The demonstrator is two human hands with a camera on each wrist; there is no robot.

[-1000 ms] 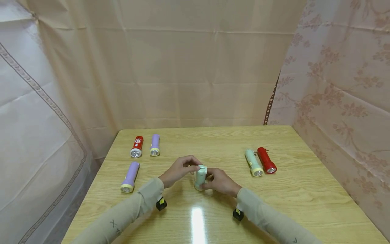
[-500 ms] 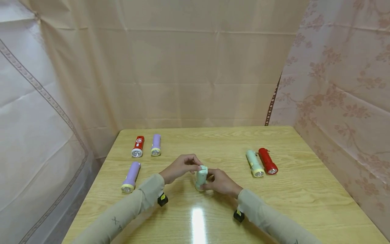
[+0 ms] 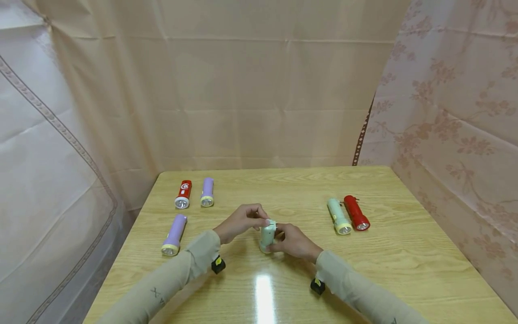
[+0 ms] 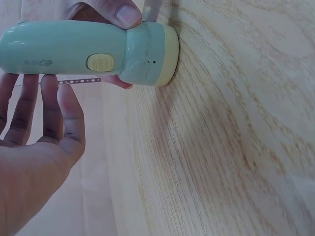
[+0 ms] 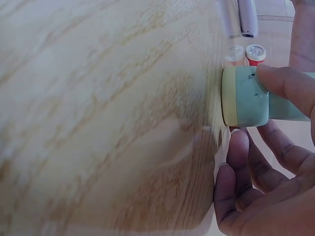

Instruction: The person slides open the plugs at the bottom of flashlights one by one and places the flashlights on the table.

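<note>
A pale green flashlight (image 3: 267,237) with a cream lens ring stands upright, head down, on the table in front of me. My right hand (image 3: 296,243) grips it low around the head, thumb on the near side. At the tail end, my left hand (image 3: 242,223) pinches the top between thumb and fingers. A thin dark slot shows on that end in the head view. The left wrist view shows the cream slide switch (image 4: 101,62) on the body, with left fingertips along its side. In the right wrist view, the cream ring (image 5: 229,97) sits right at the tabletop.
On the left lie a red flashlight (image 3: 184,192), a purple one (image 3: 207,191) and another purple flashlight (image 3: 176,231) nearer me. To the right, a second green flashlight (image 3: 337,214) lies beside a red flashlight (image 3: 356,212). Curtains hang behind the wooden table (image 3: 404,265).
The hands and the green flashlight stay almost in place. Only the left fingers at its tail end shift slightly; the other flashlights are unmoved.
</note>
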